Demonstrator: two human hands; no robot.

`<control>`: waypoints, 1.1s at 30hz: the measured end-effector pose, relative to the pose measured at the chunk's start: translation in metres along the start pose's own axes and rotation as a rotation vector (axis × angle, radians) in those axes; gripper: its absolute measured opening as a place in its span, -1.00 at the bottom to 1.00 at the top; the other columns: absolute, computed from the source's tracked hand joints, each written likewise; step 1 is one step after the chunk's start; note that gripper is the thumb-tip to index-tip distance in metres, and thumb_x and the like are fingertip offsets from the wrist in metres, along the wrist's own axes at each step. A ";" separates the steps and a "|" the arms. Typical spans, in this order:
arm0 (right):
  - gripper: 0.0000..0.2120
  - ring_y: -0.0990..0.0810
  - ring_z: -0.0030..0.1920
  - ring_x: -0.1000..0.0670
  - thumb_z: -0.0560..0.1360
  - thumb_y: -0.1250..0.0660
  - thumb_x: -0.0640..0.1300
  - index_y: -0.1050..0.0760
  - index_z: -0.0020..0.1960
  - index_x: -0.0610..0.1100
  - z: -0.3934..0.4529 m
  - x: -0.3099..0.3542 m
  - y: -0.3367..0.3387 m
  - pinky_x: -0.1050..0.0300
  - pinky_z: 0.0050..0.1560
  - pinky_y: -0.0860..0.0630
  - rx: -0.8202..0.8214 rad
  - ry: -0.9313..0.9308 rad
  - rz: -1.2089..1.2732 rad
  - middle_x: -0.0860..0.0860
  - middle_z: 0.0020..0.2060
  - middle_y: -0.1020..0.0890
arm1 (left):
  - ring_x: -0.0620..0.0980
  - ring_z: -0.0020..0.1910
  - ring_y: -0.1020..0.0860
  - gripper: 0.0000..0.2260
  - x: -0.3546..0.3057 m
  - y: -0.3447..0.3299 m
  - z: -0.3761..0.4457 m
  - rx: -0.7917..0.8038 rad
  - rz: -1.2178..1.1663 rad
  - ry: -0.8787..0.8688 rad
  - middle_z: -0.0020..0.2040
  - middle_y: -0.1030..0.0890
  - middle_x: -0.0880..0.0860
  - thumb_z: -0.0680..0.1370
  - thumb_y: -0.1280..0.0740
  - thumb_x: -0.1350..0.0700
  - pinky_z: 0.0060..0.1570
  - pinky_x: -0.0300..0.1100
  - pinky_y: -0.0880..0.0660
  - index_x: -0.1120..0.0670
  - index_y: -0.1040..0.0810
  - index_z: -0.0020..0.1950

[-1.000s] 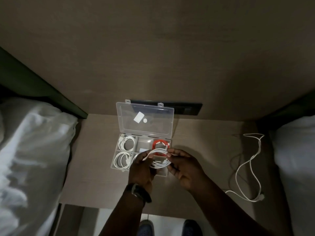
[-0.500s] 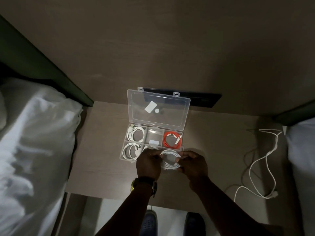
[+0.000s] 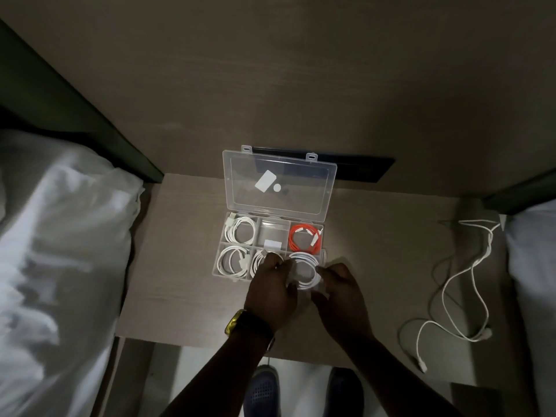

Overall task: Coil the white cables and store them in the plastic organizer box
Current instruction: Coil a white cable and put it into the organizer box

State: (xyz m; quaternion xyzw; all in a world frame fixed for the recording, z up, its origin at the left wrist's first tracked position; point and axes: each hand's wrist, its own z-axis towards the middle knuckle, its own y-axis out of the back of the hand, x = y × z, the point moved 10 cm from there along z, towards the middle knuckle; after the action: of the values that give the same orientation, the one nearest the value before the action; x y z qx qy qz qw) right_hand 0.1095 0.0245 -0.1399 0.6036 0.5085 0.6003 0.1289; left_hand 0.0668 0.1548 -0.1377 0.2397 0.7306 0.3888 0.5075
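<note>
A clear plastic organizer box (image 3: 218, 260) stands open on the bedside table, its lid (image 3: 278, 183) leaning back against the wall. White coiled cables (image 3: 240, 230) lie in the far-left, near-left (image 3: 233, 261) and near-middle compartments, and an orange cable (image 3: 305, 237) fills the far-right one. My left hand (image 3: 272, 291) and my right hand (image 3: 340, 296) both hold a white coiled cable (image 3: 305, 270) over the near-right compartment. Whether the coil rests on the compartment floor, I cannot tell. A loose white cable (image 3: 454, 284) sprawls uncoiled on the table to the right.
The table (image 3: 180, 266) sits between two beds with white bedding (image 3: 54, 251) on either side. A dark socket panel (image 3: 361, 170) runs along the wall behind the box. My shoes (image 3: 263, 389) show below the table's front edge.
Both hands have carried the coil down from above the box's near side into the near-right compartment. The camera has shifted, so the box sits higher and farther right in view.
</note>
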 end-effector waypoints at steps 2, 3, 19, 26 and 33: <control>-0.65 -0.59 0.10 -0.16 0.43 -0.44 -0.21 -0.60 0.22 -0.16 0.001 0.001 0.001 -0.01 0.15 -0.53 0.028 0.040 -0.094 -0.13 0.10 -0.63 | 0.09 0.01 -0.57 -0.64 0.001 -0.001 0.000 0.017 0.014 -0.024 0.07 -0.58 0.12 0.42 -0.41 0.18 -0.01 -0.20 -0.48 0.11 -0.57 0.22; -0.66 -0.59 0.11 -0.17 0.44 -0.43 -0.22 -0.60 0.21 -0.18 0.003 0.003 0.002 -0.02 0.15 -0.52 0.041 0.054 -0.124 -0.14 0.10 -0.64 | 0.07 -0.02 -0.58 -0.64 0.002 0.000 0.001 0.025 0.020 -0.026 0.07 -0.58 0.10 0.43 -0.41 0.16 -0.04 -0.21 -0.48 0.09 -0.56 0.22; -0.78 -0.65 0.04 -0.11 0.42 -0.35 -0.12 -0.54 0.06 0.03 0.044 0.013 -0.003 0.09 -0.08 -0.47 0.178 -0.044 -0.371 -0.01 0.01 -0.68 | 0.18 -0.06 -0.60 -0.76 -0.001 -0.006 0.014 0.111 0.176 0.105 0.12 -0.46 0.13 0.46 -0.27 0.19 -0.08 0.02 -0.57 0.10 -0.55 0.12; -0.68 -0.65 0.12 -0.10 0.55 -0.24 0.06 -0.51 0.28 0.10 0.021 0.004 -0.002 0.05 0.04 -0.51 0.191 0.021 -0.405 -0.01 0.14 -0.68 | 0.16 0.02 -0.57 -0.77 0.001 -0.006 0.011 0.091 0.193 0.112 0.17 -0.45 0.13 0.50 -0.27 0.16 0.00 0.03 -0.56 0.09 -0.54 0.15; -0.53 -0.68 -0.04 -0.18 0.61 -0.05 0.12 -0.20 0.52 0.19 -0.014 -0.012 -0.001 0.01 -0.10 -0.54 0.123 0.097 -0.346 -0.11 0.03 -0.71 | 0.14 0.04 -0.58 -0.71 -0.001 -0.006 0.003 0.041 0.097 0.005 0.14 -0.51 0.13 0.51 -0.28 0.17 0.05 -0.01 -0.55 0.09 -0.56 0.23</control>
State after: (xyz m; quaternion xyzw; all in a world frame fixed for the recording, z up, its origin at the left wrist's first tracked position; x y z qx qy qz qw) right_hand 0.0998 0.0096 -0.1443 0.4843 0.6460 0.5656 0.1684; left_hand 0.0705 0.1516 -0.1429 0.2844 0.7271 0.3985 0.4812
